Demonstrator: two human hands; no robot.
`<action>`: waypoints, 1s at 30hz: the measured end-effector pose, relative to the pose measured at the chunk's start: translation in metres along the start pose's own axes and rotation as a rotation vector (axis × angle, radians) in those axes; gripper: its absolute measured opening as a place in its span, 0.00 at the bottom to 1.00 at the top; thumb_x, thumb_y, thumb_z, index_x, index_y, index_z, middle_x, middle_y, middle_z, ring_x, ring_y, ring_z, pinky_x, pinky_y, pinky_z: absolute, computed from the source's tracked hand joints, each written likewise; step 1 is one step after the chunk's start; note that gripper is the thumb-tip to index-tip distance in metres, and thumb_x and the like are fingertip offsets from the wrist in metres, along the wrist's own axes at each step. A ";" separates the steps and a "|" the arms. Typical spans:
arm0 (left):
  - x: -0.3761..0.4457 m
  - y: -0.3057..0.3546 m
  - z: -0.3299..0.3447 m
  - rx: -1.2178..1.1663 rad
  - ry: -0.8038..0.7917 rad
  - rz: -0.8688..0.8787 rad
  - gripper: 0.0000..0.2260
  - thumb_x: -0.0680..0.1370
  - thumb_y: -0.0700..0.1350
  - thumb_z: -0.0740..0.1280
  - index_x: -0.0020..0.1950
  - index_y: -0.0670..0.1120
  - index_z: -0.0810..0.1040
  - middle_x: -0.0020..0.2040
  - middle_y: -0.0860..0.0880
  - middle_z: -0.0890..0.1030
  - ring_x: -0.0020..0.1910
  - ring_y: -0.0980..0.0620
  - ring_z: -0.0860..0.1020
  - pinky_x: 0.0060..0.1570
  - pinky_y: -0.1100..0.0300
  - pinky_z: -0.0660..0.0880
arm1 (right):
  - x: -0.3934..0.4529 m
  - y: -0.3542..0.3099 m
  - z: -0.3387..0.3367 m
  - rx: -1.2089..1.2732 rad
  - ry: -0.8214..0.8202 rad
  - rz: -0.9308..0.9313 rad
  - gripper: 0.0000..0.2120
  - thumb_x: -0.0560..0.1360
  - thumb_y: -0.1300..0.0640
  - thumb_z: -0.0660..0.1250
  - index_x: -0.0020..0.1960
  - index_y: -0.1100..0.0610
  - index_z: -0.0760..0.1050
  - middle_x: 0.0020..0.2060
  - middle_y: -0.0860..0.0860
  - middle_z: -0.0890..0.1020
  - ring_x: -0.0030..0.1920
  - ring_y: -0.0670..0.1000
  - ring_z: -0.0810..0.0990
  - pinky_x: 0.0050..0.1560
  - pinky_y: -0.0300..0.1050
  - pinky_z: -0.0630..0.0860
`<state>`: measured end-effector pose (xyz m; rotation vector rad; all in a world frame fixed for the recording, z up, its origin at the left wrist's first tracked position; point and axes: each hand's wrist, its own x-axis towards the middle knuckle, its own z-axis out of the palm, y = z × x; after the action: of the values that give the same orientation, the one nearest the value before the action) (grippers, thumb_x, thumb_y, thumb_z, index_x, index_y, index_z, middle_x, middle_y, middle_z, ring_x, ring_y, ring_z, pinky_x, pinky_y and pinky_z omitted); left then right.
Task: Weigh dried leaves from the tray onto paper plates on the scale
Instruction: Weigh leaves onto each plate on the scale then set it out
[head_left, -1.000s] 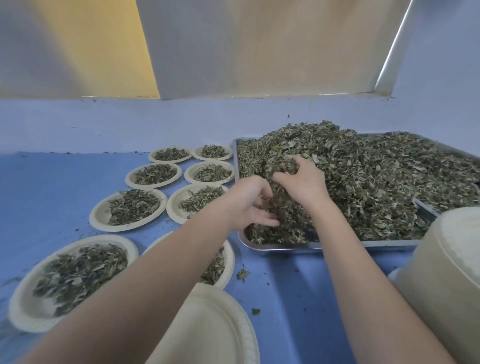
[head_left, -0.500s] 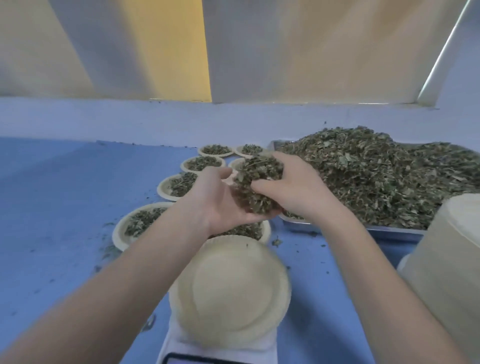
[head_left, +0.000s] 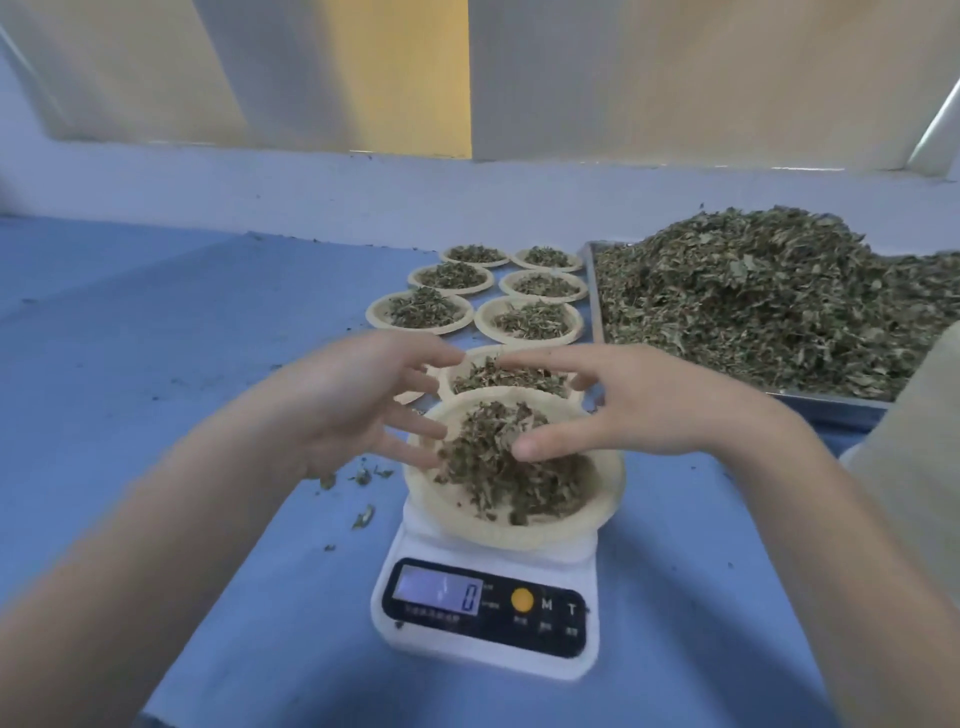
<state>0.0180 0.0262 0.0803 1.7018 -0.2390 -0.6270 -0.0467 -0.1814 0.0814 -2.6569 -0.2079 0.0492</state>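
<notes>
**Dropping a fresh handful onto the scale plate**

Both hands have let go: the left hand (head_left: 358, 400) and right hand (head_left: 623, 410), which half a second ago cupped a clump of leaves between them, now hover with fingers spread and empty over the paper plate (head_left: 597, 514). The dried leaves (head_left: 498, 467) lie heaped in that plate on the scale (head_left: 488, 603), whose display (head_left: 441, 595) reads 0, probably not yet settled. Filled plates (head_left: 530, 319) sit beyond, beside the tray (head_left: 592, 291). A few crumbs (head_left: 363, 514) fell short on the blue table (head_left: 156, 364).

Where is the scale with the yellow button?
In the head view the white scale sits low in the middle on the blue table, under the paper plate of dried leaves, below both hands.
</notes>
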 end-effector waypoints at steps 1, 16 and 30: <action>0.000 0.000 -0.001 0.024 0.022 0.036 0.16 0.77 0.48 0.65 0.65 0.48 0.74 0.65 0.44 0.73 0.53 0.41 0.80 0.44 0.47 0.81 | -0.001 0.001 0.000 0.014 0.022 -0.003 0.41 0.55 0.24 0.64 0.67 0.28 0.63 0.62 0.29 0.69 0.58 0.34 0.65 0.47 0.24 0.61; 0.018 -0.019 0.021 0.279 0.272 0.452 0.17 0.72 0.52 0.70 0.61 0.58 0.75 0.59 0.60 0.77 0.58 0.59 0.75 0.63 0.53 0.71 | 0.006 0.000 0.019 0.113 0.336 -0.037 0.16 0.71 0.37 0.65 0.58 0.36 0.76 0.54 0.34 0.78 0.55 0.42 0.77 0.61 0.49 0.73; 0.031 -0.024 0.029 0.279 0.289 0.583 0.10 0.73 0.47 0.69 0.52 0.60 0.78 0.51 0.63 0.79 0.54 0.64 0.76 0.54 0.60 0.73 | 0.003 0.009 0.018 0.117 0.413 -0.020 0.09 0.74 0.45 0.67 0.52 0.43 0.81 0.47 0.36 0.81 0.49 0.40 0.79 0.55 0.36 0.73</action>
<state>0.0246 -0.0078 0.0460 1.8443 -0.6077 0.0885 -0.0440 -0.1804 0.0614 -2.4804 -0.0912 -0.4742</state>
